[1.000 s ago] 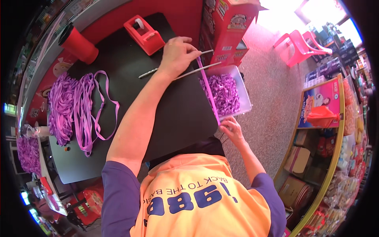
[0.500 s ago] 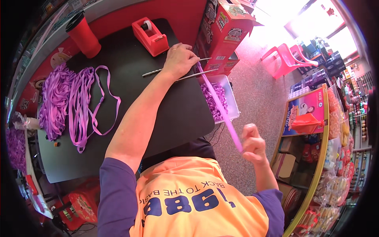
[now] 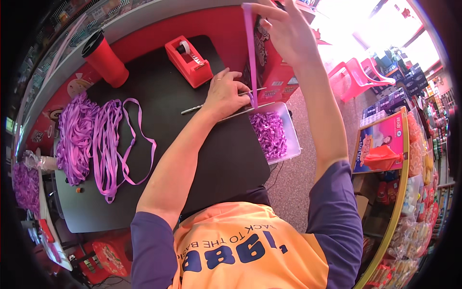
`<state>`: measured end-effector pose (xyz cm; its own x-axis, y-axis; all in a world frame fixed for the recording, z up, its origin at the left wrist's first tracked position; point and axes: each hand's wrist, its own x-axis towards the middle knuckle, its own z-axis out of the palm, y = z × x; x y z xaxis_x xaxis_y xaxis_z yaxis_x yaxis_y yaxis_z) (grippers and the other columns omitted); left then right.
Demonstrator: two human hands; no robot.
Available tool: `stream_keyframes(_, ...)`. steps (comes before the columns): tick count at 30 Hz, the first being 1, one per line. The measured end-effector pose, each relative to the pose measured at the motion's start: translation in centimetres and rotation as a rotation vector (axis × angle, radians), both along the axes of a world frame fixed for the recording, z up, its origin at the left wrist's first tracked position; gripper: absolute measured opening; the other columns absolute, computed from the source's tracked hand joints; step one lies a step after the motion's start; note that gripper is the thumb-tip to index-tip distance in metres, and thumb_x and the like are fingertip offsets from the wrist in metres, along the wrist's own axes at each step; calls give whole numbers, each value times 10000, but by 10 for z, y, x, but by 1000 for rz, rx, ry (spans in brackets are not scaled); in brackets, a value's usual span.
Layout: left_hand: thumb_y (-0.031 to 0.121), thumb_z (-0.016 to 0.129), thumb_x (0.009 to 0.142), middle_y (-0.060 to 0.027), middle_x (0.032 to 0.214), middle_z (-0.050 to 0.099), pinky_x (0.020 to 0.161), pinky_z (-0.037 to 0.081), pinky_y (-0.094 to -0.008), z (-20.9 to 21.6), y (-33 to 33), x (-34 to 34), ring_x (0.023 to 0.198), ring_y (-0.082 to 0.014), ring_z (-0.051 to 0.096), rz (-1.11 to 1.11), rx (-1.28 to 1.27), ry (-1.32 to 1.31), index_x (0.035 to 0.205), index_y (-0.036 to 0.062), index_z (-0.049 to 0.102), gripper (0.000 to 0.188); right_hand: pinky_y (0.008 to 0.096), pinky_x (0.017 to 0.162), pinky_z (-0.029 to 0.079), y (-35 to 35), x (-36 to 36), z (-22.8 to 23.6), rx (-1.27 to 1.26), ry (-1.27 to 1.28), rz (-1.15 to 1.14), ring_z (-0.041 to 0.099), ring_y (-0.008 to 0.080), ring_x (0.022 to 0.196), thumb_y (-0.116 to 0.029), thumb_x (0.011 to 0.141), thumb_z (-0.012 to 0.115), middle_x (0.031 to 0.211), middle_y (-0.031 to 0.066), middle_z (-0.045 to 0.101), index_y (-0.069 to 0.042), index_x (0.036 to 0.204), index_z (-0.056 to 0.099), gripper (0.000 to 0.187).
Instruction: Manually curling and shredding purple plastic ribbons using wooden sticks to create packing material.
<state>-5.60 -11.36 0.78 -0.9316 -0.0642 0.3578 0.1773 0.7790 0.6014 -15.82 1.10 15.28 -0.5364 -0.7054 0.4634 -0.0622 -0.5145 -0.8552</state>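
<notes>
A purple ribbon (image 3: 252, 58) runs upright and taut past the table's right edge. Raised high at the top of the view, my right hand (image 3: 291, 36) pinches its upper end at the fingertips. My left hand (image 3: 227, 94) rests at the table's far right corner, thumb and fingers closed on the ribbon's lower part beside two thin metal rods (image 3: 191, 110). The rods poke out past the table edge, partly hidden under this hand. Below them stands a white plastic bin (image 3: 291, 139) with short purple ribbon pieces (image 3: 269, 135) in it.
On the black table (image 3: 211, 164) lie a bundle of purple ribbons (image 3: 76, 137) and looser loops (image 3: 107, 149). A red tape dispenser (image 3: 188, 61) and a red cup (image 3: 106, 62) stand at the back. Red cartons (image 3: 276, 72), a pink chair (image 3: 358, 77) and a display case (image 3: 404, 149) are rightward.
My right hand has swung from the lower right up to the top, carrying the ribbon's end with it. My left hand stays by the rods. The whole view has shifted slightly.
</notes>
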Motion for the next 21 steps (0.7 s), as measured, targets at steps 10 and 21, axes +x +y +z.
stream_keyframes(10,121,649,642,-130,1189,557,1044,314,-415,4,7,5,1236,-345,404,111,-4,31,798,74,723,179,301,1123,86,-58,-112,-132,254,-153,-17,143,144,1392,-510,971,257,1535,32,116,-9,1279,505,639)
stream_keyframes(21,3,669,599,-104,1075,527,920,388,-399,13,13,4,1042,-302,470,125,146,101,814,65,617,230,321,1124,138,-82,-124,-185,180,-261,61,161,156,1387,-458,982,287,1534,33,107,20,1303,462,602)
